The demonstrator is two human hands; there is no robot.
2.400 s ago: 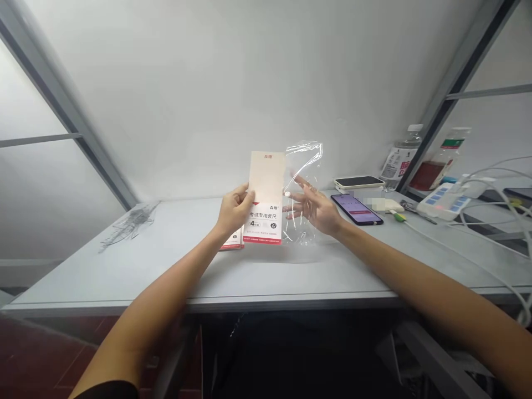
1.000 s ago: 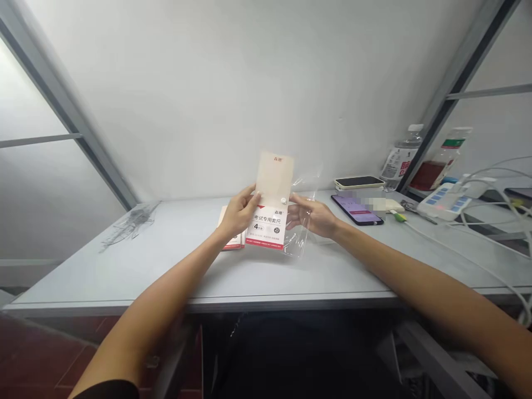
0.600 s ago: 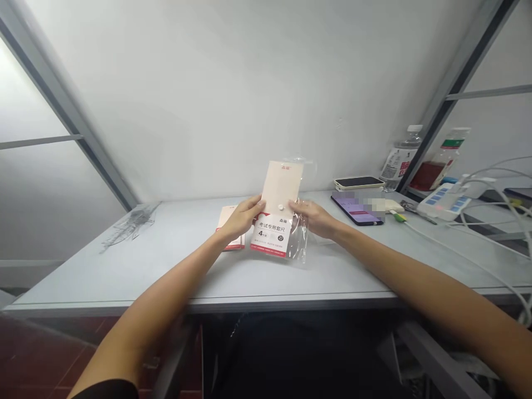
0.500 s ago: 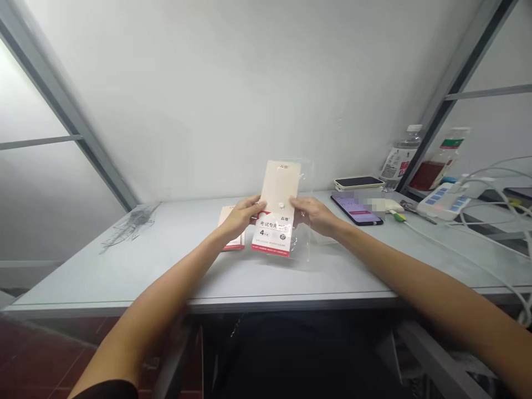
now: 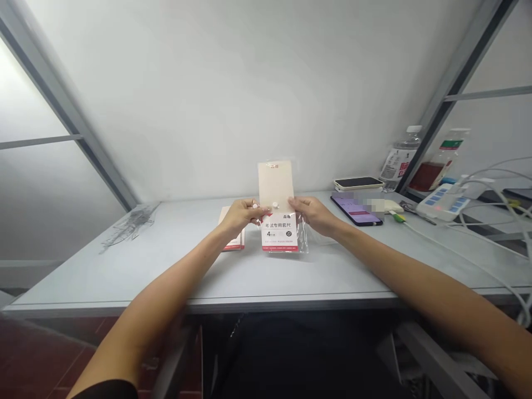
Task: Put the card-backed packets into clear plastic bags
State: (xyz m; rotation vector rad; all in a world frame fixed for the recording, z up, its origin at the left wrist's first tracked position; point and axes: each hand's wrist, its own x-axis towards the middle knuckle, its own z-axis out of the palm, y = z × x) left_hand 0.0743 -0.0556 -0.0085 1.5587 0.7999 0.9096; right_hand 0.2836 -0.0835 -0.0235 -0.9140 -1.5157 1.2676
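Observation:
A tall cream card with red and black print [image 5: 277, 208] stands upright over the grey table [image 5: 166, 266], inside a clear plastic sleeve [image 5: 303, 238] that wraps its lower part. My left hand [image 5: 240, 215] pinches the sleeve and card at the left edge. My right hand [image 5: 313, 215] pinches them at the right edge. The card's bottom edge rests near the tabletop. A small stack of the same printed cards [image 5: 233, 235] lies flat on the table just behind my left hand.
A pile of clear sleeves [image 5: 131, 224] lies at the far left. At the right are a phone with a lit screen [image 5: 356, 209], a second phone on a white box [image 5: 359, 182], two bottles [image 5: 401, 158], a power strip [image 5: 446, 199] and white cables [image 5: 490, 249].
The card went from beside the loose sleeve into it. The sleeve was drawn up around the card's lower half. Both hands came together and now hold the pair square and upright.

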